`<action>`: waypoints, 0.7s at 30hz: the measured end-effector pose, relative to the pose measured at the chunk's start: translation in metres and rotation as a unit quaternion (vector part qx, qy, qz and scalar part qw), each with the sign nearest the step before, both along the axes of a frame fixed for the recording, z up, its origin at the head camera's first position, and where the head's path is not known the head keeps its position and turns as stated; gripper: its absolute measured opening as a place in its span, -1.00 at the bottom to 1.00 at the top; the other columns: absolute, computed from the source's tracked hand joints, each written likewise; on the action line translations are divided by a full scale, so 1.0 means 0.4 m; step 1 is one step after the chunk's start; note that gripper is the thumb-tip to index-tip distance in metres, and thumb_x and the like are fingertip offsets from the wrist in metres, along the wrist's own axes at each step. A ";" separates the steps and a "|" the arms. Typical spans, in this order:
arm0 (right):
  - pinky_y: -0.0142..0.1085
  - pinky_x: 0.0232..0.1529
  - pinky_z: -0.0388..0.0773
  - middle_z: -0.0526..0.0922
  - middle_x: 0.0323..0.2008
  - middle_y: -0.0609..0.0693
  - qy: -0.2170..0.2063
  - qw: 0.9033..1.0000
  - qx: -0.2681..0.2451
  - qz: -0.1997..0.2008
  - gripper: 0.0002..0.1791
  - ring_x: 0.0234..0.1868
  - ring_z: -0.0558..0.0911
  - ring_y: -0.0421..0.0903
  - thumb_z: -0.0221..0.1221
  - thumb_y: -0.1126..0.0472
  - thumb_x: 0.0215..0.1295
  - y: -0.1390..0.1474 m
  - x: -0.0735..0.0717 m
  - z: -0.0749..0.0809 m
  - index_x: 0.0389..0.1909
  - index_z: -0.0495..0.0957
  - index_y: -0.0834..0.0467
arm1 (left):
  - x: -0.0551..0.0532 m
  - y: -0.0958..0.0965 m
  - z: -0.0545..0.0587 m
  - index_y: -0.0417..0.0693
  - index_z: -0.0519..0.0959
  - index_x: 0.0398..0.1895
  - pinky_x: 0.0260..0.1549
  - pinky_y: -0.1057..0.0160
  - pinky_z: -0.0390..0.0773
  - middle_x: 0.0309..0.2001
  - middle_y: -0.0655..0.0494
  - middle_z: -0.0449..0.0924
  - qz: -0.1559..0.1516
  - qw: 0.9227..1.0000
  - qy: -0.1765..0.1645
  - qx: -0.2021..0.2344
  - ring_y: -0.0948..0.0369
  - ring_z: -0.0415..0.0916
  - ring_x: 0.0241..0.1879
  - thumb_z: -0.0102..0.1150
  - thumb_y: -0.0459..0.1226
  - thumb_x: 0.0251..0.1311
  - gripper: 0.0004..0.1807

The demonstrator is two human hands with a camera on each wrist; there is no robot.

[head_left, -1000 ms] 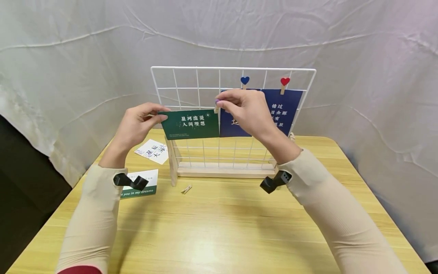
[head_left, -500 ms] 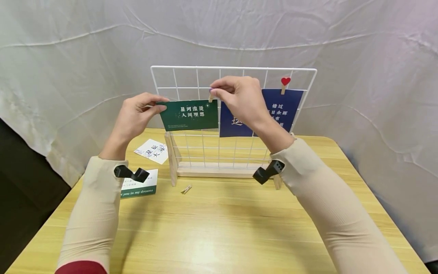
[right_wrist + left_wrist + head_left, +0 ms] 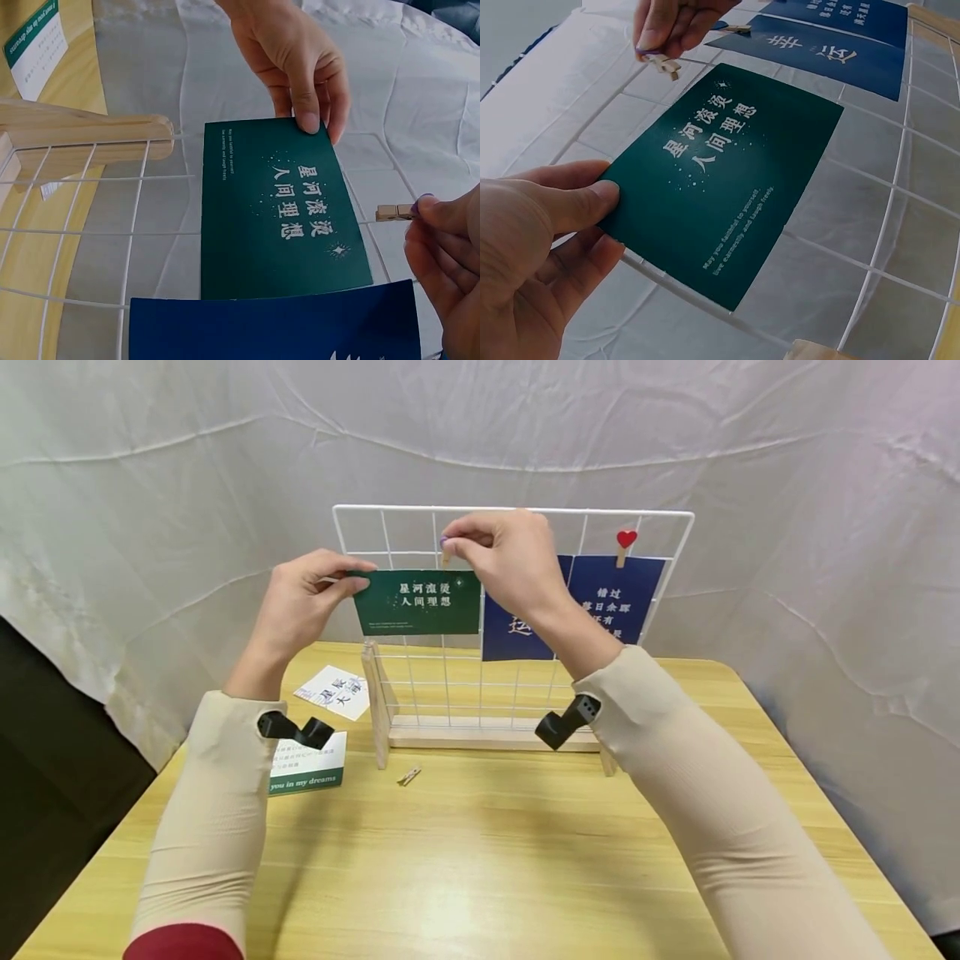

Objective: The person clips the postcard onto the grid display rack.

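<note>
My left hand (image 3: 303, 597) pinches the left edge of a dark green card (image 3: 420, 610) with white lettering, holding it against a white wire grid (image 3: 446, 681). Between the thumb and fingers of my right hand (image 3: 513, 560) is a small wooden clothespin (image 3: 394, 213) with a purple top. In the right wrist view its tip is just off the card's upper edge. To the right, a dark blue card (image 3: 517, 635) hangs on the grid, partly behind my right hand. Beside it hangs another blue card (image 3: 600, 581), under a clothespin with a red heart (image 3: 626, 538).
The grid stands on a wooden base (image 3: 487, 739) on the wooden table (image 3: 480, 860). A loose clothespin (image 3: 408, 776) lies in front. Left of the stand are a white card (image 3: 335, 692) and a white-and-green card (image 3: 307, 768). A pale cloth (image 3: 480, 427) hangs behind.
Both hands have risen, lifting the green card higher along the grid. My right hand has also moved left with the clothespin, toward the middle of the card's top edge.
</note>
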State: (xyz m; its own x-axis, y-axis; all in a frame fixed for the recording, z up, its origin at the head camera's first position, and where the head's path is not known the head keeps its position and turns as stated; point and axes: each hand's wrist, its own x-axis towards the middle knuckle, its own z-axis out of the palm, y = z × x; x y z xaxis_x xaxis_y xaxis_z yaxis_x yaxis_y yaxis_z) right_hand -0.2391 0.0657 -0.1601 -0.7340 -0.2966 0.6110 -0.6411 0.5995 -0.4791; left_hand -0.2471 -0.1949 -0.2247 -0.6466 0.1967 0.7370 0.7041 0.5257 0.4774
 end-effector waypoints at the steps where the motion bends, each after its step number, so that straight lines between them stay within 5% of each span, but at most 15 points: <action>1: -0.45 -0.30 0.46 0.75 -0.32 -0.16 0.002 1.000 0.002 -0.002 -0.83 -0.36 0.64 -0.34 0.27 0.09 0.32 -0.003 -0.002 0.002 -0.19 0.76 0.03 | -0.001 0.001 0.000 -0.17 0.72 -0.12 -0.15 0.49 0.53 -0.18 -0.04 0.68 0.004 1.000 0.005 -0.002 0.49 0.51 -0.23 0.27 -0.46 0.20 -0.80; 9: -0.48 -0.15 0.51 0.75 -0.22 -0.17 0.018 0.998 0.047 -0.031 -0.81 -0.23 0.67 -0.35 0.25 0.06 0.33 -0.032 -0.010 0.017 -0.16 0.76 0.00 | -0.007 0.013 0.004 -0.16 0.73 -0.12 -0.17 0.54 0.50 -0.18 -0.01 0.70 0.059 0.998 0.035 -0.003 0.52 0.49 -0.22 0.29 -0.41 0.20 -0.80; 21: -0.39 -0.11 0.52 0.74 -0.19 -0.21 0.041 0.991 0.110 -0.070 -0.79 -0.18 0.66 -0.30 0.18 0.03 0.40 -0.058 -0.020 0.036 -0.14 0.76 -0.05 | -0.016 0.043 0.016 -0.10 0.75 -0.14 -0.25 0.57 0.42 -0.21 0.00 0.69 0.095 0.993 0.071 0.000 0.21 0.55 -0.23 0.29 -0.31 0.22 -0.82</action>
State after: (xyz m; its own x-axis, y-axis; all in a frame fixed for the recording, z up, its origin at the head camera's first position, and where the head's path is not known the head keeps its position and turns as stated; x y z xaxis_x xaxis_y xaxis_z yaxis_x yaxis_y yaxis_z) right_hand -0.2471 0.0423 -0.1457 -0.7272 -0.3286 0.6026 -0.5764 0.7691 -0.2761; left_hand -0.2534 -0.1777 -0.2184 -0.5625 0.0809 0.8228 0.6515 0.6561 0.3809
